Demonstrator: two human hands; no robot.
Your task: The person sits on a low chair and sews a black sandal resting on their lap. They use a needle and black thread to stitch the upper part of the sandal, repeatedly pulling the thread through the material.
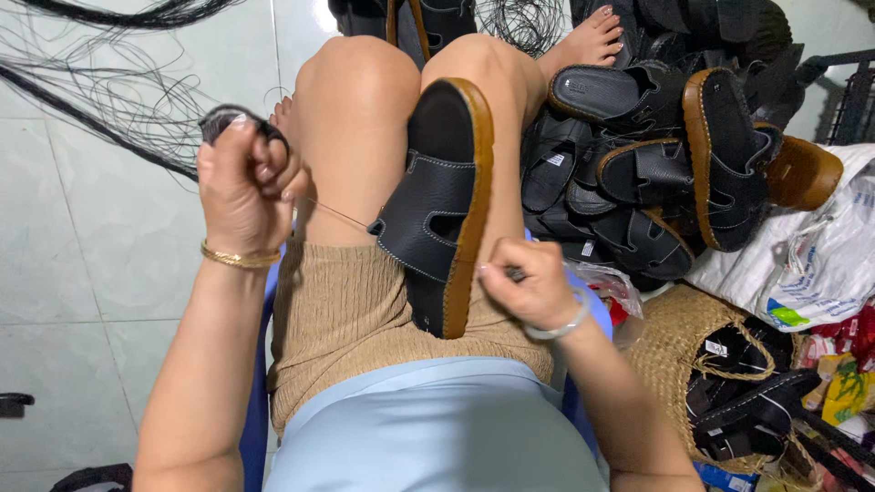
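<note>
One black sandal is lying between the knees, part stitched, while the left hand is clenched, pulling thread taut, and the right hand is pinching something small I cannot identify.

bare arms with no sleeves; a thin gold bangle on the left wrist, a pale silver bangle on the right. tan ribbed knit shorts, light blue top, bare feet.

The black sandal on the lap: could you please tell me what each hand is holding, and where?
The left hand grips a taut thread running to the sandal's strap, its end wound round the fingers. The right hand pinches something small beside the tan sole edge; what it is cannot be told.
</note>
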